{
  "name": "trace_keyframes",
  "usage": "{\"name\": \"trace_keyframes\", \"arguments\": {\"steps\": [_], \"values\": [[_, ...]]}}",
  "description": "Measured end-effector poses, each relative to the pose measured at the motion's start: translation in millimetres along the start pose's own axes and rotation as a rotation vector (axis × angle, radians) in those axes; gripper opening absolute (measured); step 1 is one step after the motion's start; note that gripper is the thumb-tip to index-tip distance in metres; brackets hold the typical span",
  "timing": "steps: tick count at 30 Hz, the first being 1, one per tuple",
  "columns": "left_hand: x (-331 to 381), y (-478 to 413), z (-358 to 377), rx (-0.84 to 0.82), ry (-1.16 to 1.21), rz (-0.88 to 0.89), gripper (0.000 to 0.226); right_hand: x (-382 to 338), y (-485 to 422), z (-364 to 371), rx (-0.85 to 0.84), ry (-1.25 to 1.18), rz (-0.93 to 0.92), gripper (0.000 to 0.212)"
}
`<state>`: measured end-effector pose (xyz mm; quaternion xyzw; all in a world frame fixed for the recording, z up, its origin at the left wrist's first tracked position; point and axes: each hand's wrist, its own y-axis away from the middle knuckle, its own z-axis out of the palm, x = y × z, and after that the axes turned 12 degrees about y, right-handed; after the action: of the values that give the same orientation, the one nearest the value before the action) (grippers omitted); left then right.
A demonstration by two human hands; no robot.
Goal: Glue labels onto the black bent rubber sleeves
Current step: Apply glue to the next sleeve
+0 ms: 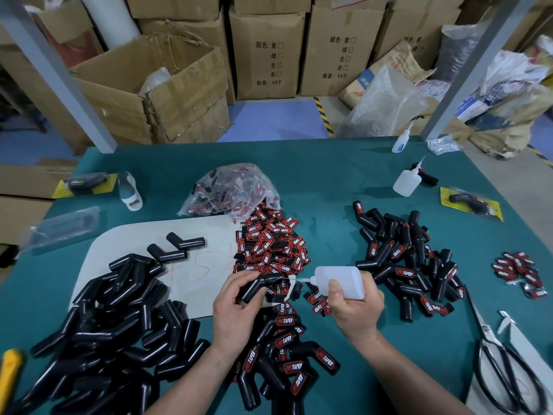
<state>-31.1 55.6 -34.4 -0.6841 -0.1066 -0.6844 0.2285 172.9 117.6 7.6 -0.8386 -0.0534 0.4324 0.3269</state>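
midway: clutching sleeve (255, 288) in left hand (235, 307), glue bottle (341, 278) in right hand (357, 310); labelled heap (410, 265) at 3 o'clock, bare heap (113, 330) at 8.

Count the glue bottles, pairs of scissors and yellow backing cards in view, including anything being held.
Glue bottles: 3
Scissors: 1
Yellow backing cards: 2
Total: 6

Bare left hand (235, 305), bare right hand (357, 310), bare forearms (399, 365)
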Motion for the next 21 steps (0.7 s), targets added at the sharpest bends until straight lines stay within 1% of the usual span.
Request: {"name": "trace_keyframes", "arguments": {"steps": [5, 11, 15, 18, 21], "values": [[1.0, -0.4, 0.1, 0.004, 0.007, 0.012, 0.054, -1.4, -1.1, -0.1, 0.001, 0.003, -0.012, 0.076], [1.1, 0.6, 0.0, 0.012, 0.013, -0.015, 0.052, 0.3, -0.1, 0.8, -0.004, 0.006, -0.010, 0.076], [2.1, -0.2, 1.0, 0.021, 0.023, -0.020, 0.052, 0.9, 1.6, 1.3, 0.006, 0.024, 0.000, 0.065], [2.8, -0.2, 1.5, 0.023, 0.022, -0.011, 0.053, -1.6, 1.6, 0.6, 0.008, 0.007, 0.001, 0.074], [3.8, -0.9, 1.2, 0.023, 0.020, -0.012, 0.054, -1.6, 1.7, 0.5, 0.012, -0.002, 0.002, 0.075]]}}
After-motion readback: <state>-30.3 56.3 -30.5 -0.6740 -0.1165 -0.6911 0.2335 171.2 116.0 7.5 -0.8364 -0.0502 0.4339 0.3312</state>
